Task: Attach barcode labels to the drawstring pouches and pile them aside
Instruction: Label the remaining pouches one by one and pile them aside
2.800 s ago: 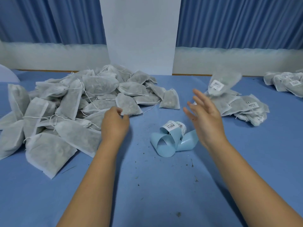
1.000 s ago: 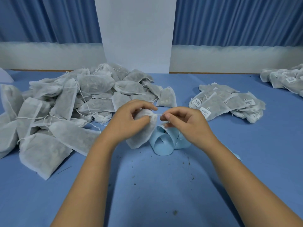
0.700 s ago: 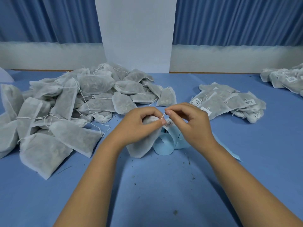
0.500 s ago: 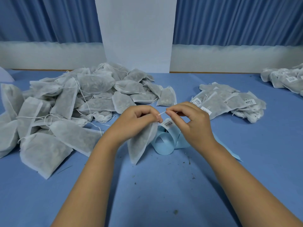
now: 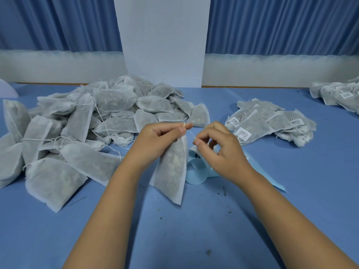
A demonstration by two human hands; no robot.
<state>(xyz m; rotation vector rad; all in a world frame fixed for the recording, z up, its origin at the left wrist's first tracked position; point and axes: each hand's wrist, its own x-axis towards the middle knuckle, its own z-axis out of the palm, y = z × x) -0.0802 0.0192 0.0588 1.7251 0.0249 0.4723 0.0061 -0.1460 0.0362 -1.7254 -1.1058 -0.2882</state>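
Fingers (image 5: 180,130) of the left hand (image 5: 155,140) are curled and pinch the top of a grey mesh drawstring pouch (image 5: 171,171) in the middle of the frame. The pouch hangs down from them. Its bottom corner is low by the blue tabletop (image 5: 194,235), but I cannot tell if it touches.

The right hand (image 5: 219,152) is just to the right. Its fingers are curled too, and the thumb and first finger pinch the thin white string (image 5: 192,135) that comes from the pouch top. The string slants between the two hands.

Behind the pouch and under the right hand lies a curly light blue paper strip (image 5: 196,171).

A big heap of grey pouches (image 5: 87,129) with loose white strings fills the left of the frame. A small pile of pouches with white barcode labels (image 5: 272,123) lies at the right. Another labelled pile (image 5: 338,94) sits at the upper right edge.

Little dark crumbs (image 5: 223,191) dot the tabletop. Blue curtains (image 5: 58,22) and a white post (image 5: 161,35) stand at the top.
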